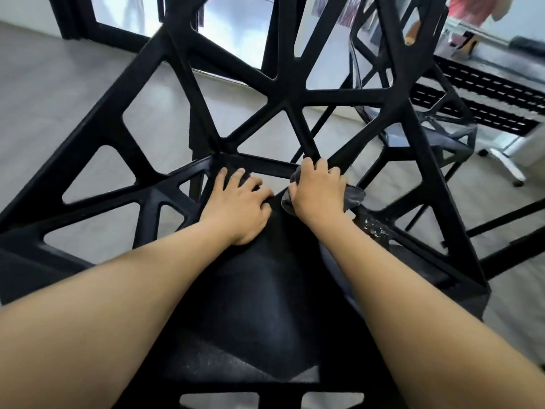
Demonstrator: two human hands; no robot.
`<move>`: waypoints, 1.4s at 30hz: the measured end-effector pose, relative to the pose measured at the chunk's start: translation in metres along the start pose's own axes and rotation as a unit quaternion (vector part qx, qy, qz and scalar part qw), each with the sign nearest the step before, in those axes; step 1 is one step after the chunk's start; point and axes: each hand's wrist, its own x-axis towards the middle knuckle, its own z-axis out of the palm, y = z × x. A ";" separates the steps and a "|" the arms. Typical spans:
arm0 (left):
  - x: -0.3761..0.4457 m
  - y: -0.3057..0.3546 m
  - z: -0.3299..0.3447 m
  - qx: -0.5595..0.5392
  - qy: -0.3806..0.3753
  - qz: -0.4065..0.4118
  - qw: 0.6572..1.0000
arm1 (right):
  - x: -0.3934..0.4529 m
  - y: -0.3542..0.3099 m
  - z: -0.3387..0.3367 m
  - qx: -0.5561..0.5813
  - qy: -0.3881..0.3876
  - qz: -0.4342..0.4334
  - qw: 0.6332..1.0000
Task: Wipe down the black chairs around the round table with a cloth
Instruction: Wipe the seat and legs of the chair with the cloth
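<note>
Wiping the near black chair (298, 93) with a grey cloth (352, 196), bunched under the right hand (320, 191). Gripping that cloth with curled fingers, knuckles up, fingertips (309, 165) pressing it against the foot of a slanted bar (302, 131) where the open lattice back is meeting the seat (259, 290). Cloth showing only as a fold at the thumb side and a larger flap at the outer side of the hand; the rest hidden beneath the palm.

Bracing with the left hand (240, 202), lying just beside the right, fingers spread and slightly bent, holding nothing, resting on the rear edge of the seat and steadying the frame.

Judging the coming stroke: bar rising up and away from the grip, leaning a little to the left, its long axis running from the seat joint toward the junction of struts higher in the back. Right hand being nearer, indeed already at the bar's lower end, so following that axis upward looking like the natural path. Another bar (265, 166) running sideways from the same joint toward the left hand, lying level along the back of the seat.

Whitish flecks (373, 227) sitting on the frame just to the right of the right wrist, probably needing a pass too. Second black chair (427, 137) standing farther off to the right, apparently untouched for now.
</note>
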 end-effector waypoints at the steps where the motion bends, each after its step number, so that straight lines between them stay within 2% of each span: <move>1: 0.000 0.000 0.000 0.001 0.001 -0.001 1.000 | -0.011 0.002 -0.003 0.003 -0.001 -0.006 1.000; 5: 0.001 0.001 0.000 -0.004 -0.001 0.000 1.000 | -0.057 0.017 -0.021 -0.010 -0.023 -0.035 0.999; 8: -0.001 0.002 -0.003 -0.001 -0.010 -0.001 1.000 | -0.054 0.026 -0.040 0.000 -0.054 -0.055 0.997; 11: -0.001 0.003 -0.003 0.000 -0.010 0.001 1.000 | -0.036 0.039 -0.055 0.031 0.073 -0.020 0.997; 12: -0.001 0.002 -0.002 0.001 -0.009 0.002 1.000 | -0.029 0.046 -0.056 0.044 0.092 0.003 0.995; 13: 0.000 0.002 -0.001 0.001 -0.006 0.003 1.000 | -0.023 0.053 -0.056 0.061 0.064 0.032 0.996; 16: 0.001 0.001 0.000 0.001 0.002 0.006 1.000 | -0.013 0.070 -0.044 0.012 -0.141 0.097 0.985; 17: 0.002 0.001 -0.001 0.000 0.002 0.006 1.000 | -0.011 0.072 -0.040 -0.009 -0.155 0.099 0.983; 20: 0.002 0.001 -0.001 0.001 -0.003 0.009 1.000 | -0.002 0.068 -0.030 -0.010 -0.118 0.102 0.988; 24: 0.001 0.000 0.000 0.002 -0.004 0.013 1.000 | 0.035 0.056 -0.009 0.087 -0.099 0.211 0.969; 27: 0.003 -0.001 0.003 0.006 0.002 0.014 1.000 | 0.051 0.048 0.005 0.097 -0.055 0.244 0.963; 31: 0.006 0.000 0.004 0.006 0.004 0.007 1.000 | 0.050 0.049 0.000 0.076 -0.063 0.216 0.971; 34: 0.007 0.000 0.004 0.003 0.001 -0.001 1.000 | 0.030 0.057 -0.016 0.000 -0.080 0.149 0.986; 36: 0.007 0.000 0.003 0.001 -0.005 -0.006 1.000 | 0.002 0.067 -0.023 -0.092 -0.042 0.073 0.992; 38: 0.006 0.003 0.002 -0.003 -0.008 -0.004 1.000 | -0.028 0.079 -0.021 -0.178 0.019 -0.026 0.984; 40: 0.004 0.007 0.001 -0.005 -0.009 -0.001 1.000 | -0.043 0.089 -0.020 -0.199 0.042 -0.047 0.978; 42: 0.002 0.010 0.001 -0.002 -0.012 0.005 1.000 | -0.042 0.093 -0.020 -0.162 0.035 -0.039 0.985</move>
